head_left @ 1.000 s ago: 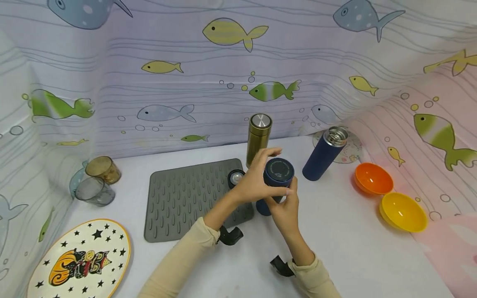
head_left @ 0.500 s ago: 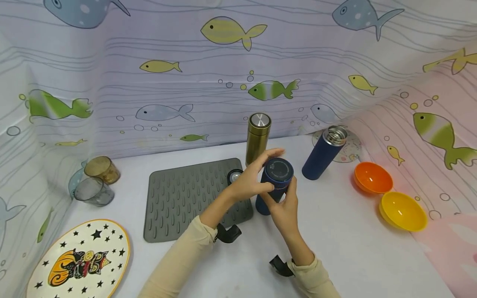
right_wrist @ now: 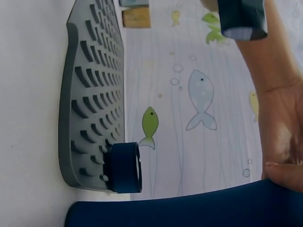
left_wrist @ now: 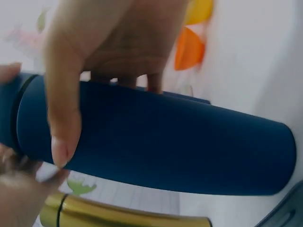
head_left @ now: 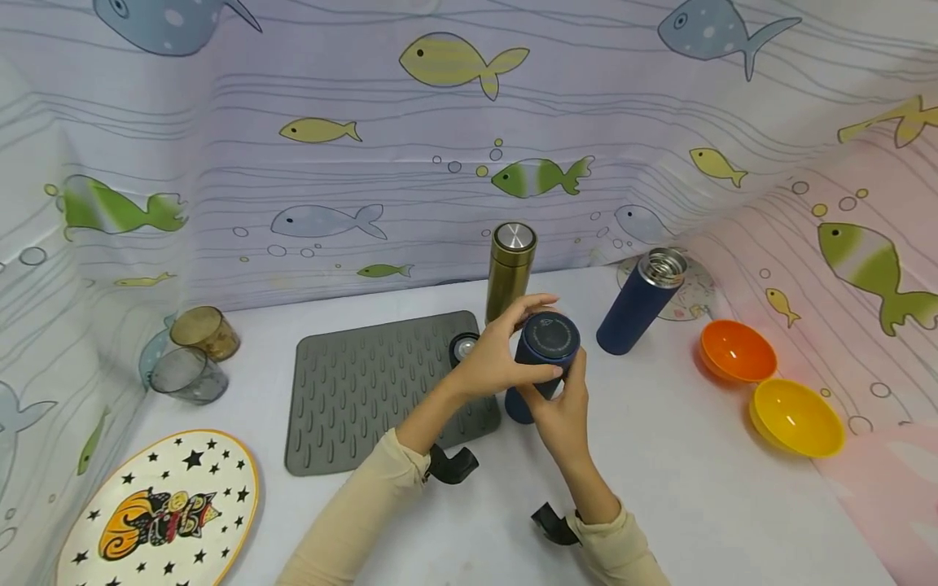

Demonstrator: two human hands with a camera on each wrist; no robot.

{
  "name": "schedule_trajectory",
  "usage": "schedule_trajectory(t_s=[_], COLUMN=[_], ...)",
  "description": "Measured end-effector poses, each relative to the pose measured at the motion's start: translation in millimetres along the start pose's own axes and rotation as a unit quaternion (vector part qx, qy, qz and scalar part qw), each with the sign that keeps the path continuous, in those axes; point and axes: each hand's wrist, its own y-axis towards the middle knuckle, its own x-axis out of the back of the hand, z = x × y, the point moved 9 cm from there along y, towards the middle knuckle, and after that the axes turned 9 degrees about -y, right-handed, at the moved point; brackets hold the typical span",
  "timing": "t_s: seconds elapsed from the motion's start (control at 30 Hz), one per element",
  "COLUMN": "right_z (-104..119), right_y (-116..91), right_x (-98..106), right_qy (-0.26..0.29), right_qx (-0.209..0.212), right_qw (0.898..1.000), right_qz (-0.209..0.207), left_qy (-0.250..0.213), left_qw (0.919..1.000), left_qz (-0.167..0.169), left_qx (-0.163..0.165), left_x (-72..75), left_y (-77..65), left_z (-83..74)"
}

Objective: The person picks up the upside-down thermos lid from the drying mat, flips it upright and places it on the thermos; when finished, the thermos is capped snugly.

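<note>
A dark blue thermos flask [head_left: 519, 408] stands upright on the table by the mat's right edge. My left hand [head_left: 493, 358] grips its black-topped lid [head_left: 551, 335], with the thumb in front and the fingers behind. Below it my right hand [head_left: 563, 419] holds the flask's upper body, and in the left wrist view its thumb [left_wrist: 64, 123] lies across the blue wall. Another blue lid [right_wrist: 125, 168] rests on the corner of the grey mat [head_left: 366, 399]. To the right stands a second blue flask [head_left: 633, 313], its steel mouth uncovered.
A gold flask [head_left: 507, 281] with its lid on stands behind my hands. Two tinted glasses [head_left: 186, 376] are at the left, above an oval plate [head_left: 238, 456] with a cat picture. Orange [head_left: 736, 352] and yellow [head_left: 795, 419] bowls sit at the right.
My left hand has shifted back and forth around the lid, and the print on the lid's top has turned clockwise. My right hand keeps its hold on the flask.
</note>
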Motion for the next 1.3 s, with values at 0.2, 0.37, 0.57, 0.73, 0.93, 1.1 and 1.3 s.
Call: schedule_trajectory(t_s=[0.2,0.37,0.57,0.73,0.93,1.1,1.3], right_z=[0.1,-1.3,-0.6,-1.1,-1.8,-2.6,-3.0], right_y=[0.2,0.4,0.5,-0.4,-1.5,-2.6,-2.3], right_x=[-0.4,-1.3,-1.4,-1.4,-2.6,-1.7,-1.0], right_qy=[0.005,0.001,0.004,0.003,-0.003,0.003,0.0], right_qx=[0.0,-0.007,-0.006,-0.01,-0.01,-0.011,-0.009], right_qw=[1.0,1.0,1.0,1.0,1.0,1.0,1.0], right_qz=[0.0,0.001,0.0,0.002,0.009,0.007,0.005], left_qy=[0.07,0.002,0.06,0.014,0.014,0.096,0.049], left_qw=[0.9973,0.9999,0.9972,0.9998,0.9999,0.995,0.9986], left_qz=[-0.025,-0.011,-0.041,-0.01,0.004,-0.027,-0.006], left_qx=[0.003,0.004,0.017,0.005,0.005,-0.007,-0.018], left_x=[2.0,2.4,7.9,4.2,3.3,2.1,1.0], left_y=[-1.5,-1.3,-4.4,-4.8,-4.1,-5.0,-3.6], left_z=[-3.4,-1.7,-0.4,-1.1,-1.9,-5.2,-6.6])
